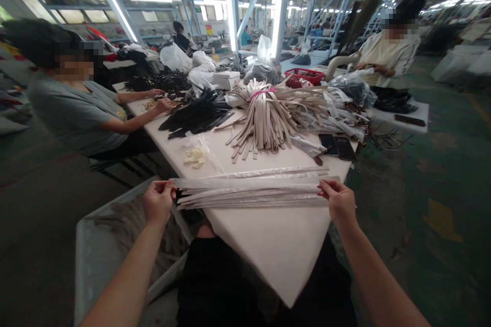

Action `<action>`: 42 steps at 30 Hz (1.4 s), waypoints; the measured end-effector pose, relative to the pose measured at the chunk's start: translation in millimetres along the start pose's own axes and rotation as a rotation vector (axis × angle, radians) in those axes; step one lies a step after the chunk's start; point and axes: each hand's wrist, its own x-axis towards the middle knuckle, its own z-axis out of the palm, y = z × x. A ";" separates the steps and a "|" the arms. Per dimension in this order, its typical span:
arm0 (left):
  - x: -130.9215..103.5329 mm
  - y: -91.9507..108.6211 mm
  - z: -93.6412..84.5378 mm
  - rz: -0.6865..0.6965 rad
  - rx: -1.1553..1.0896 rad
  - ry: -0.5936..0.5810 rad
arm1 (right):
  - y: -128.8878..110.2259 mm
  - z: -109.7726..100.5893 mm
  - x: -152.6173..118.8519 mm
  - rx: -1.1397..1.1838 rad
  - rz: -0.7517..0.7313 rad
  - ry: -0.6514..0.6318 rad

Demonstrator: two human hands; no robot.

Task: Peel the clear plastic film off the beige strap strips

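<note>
A long strip in a clear plastic sleeve [245,183] is stretched level between my hands. My left hand [159,202] pinches its left end, just past the table's left edge. At its right end, my right hand [337,202] is closed in a pinch. Several more pale strips [253,198] lie side by side on the white table [268,245], under and in front of the held one. Behind them is a large bundle of beige straps [263,117], tied with a pink band.
Black straps [199,112], a pale yellow crumpled item [195,157] and dark phone-like objects [337,146] lie farther back. A red basket [304,77] stands behind. A lined bin [86,245] is at lower left. People sit at left [72,107] and back right [391,51].
</note>
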 end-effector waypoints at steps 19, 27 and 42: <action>33.2 13.7 18.9 0.146 0.526 0.103 | 9.8 28.7 31.0 -0.297 0.099 -0.175; -111.8 91.5 133.8 0.275 0.145 -0.590 | 24.9 122.9 -12.1 0.024 0.262 -0.157; -161.4 70.3 238.9 -0.331 -0.442 -0.580 | 14.7 155.2 20.2 -0.496 0.014 -0.386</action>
